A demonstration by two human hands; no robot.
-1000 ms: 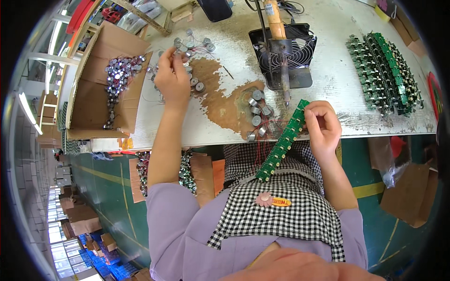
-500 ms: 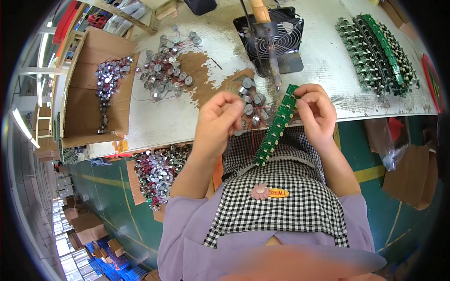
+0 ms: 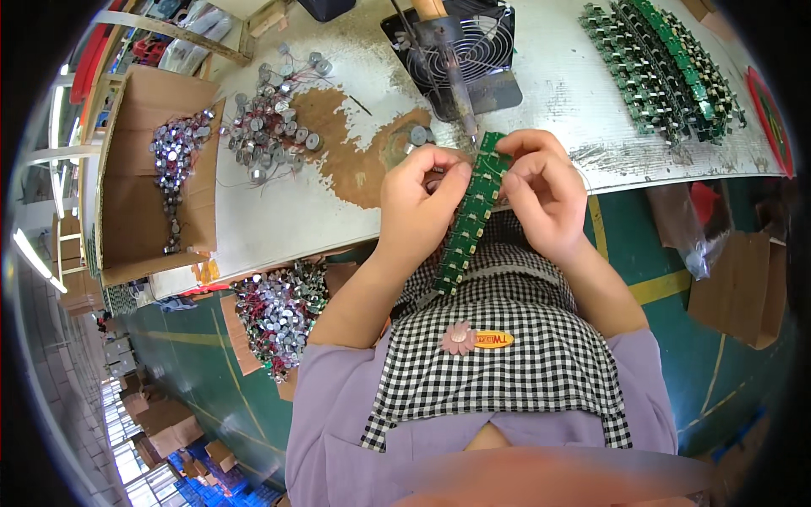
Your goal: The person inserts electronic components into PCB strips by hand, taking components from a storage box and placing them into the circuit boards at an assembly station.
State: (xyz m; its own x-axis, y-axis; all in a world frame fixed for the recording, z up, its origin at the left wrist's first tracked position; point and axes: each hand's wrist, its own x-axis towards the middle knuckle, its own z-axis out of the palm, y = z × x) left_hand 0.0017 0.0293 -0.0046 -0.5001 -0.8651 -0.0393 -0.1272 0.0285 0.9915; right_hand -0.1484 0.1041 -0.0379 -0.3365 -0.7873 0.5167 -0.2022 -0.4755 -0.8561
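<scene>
Green floor borders the worn white bench. Through the head view I record the right hand pinching the green circuit strip near its upper end, below the soldering iron; the left hand curls beside it, its grip I cannot tell.

On the counter stands a fan, a soldering iron before it. Left of the fan lies a pile of motors; farther left is a box with more motors inside. Right of the fan lies a stack of boards. Before the fan, a circuit board crosses the near edge.
</scene>
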